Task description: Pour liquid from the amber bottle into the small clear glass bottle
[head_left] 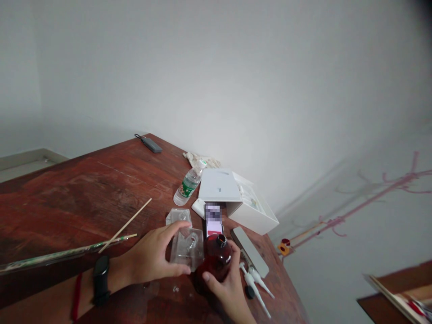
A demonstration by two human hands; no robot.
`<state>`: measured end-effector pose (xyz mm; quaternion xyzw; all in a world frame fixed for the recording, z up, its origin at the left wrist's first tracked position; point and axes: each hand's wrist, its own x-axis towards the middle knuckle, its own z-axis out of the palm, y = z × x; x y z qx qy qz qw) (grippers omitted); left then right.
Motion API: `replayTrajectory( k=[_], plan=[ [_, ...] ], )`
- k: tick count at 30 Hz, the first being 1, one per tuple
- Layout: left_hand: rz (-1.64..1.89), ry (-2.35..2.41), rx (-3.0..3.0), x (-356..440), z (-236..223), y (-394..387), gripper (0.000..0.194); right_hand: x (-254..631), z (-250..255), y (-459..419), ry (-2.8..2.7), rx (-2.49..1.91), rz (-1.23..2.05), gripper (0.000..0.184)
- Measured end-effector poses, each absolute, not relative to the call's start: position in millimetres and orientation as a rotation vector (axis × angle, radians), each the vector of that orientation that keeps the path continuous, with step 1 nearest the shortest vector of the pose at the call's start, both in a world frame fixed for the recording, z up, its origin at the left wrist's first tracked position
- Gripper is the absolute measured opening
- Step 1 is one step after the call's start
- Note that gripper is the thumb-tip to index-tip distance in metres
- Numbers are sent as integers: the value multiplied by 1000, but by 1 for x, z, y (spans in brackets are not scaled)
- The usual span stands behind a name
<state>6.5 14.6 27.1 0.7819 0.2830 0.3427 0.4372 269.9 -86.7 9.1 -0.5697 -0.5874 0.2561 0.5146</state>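
My left hand [151, 254], with a black band on the wrist, spans a clear block-like mold [188, 249], its thumb at the near edge and its fingers at the far edge. Just beyond lies a second clear mold piece [178, 216]. My right hand [232, 283] is wrapped round a dark amber bottle [218, 256] whose open neck faces up. To the right of this hand lie two white pump heads [254, 283] and a small black cap [249, 292]. A phone [213, 220] with a lit screen is behind the bottle.
A water bottle [189, 183], a white box [221, 184] with its open part [253, 209], and a grey-white case [249, 252] stand close by. Wooden sticks [125, 225] and a wrapped bundle [64, 255] lie left. A dark device [151, 144] lies near the back edge.
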Motion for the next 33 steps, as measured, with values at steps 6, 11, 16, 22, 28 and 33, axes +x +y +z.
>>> replayTrajectory(
  k=[6, 11, 16, 22, 28, 33],
  plan=[
    [859, 739, 2055, 7, 25, 16, 89, 277, 14, -85, -1405, -1419, 428, 92],
    [853, 696, 2150, 8, 21, 16, 91, 291, 14, -83, -1457, -1417, 365, 92],
    [825, 673, 2230, 7, 22, 15, 93, 302, 15, -82, -1541, -1418, 375, 92],
    [748, 623, 2278, 7, 22, 15, 99, 308, 27, -92, -1612, -1409, 486, 90],
    [763, 595, 2259, 7, 22, 17, 103, 318, 43, -100, -1724, -1458, 507, 89],
    [743, 553, 2275, 6, 24, 19, 111, 319, 52, -103, -1814, -1532, 485, 91]
  ],
)
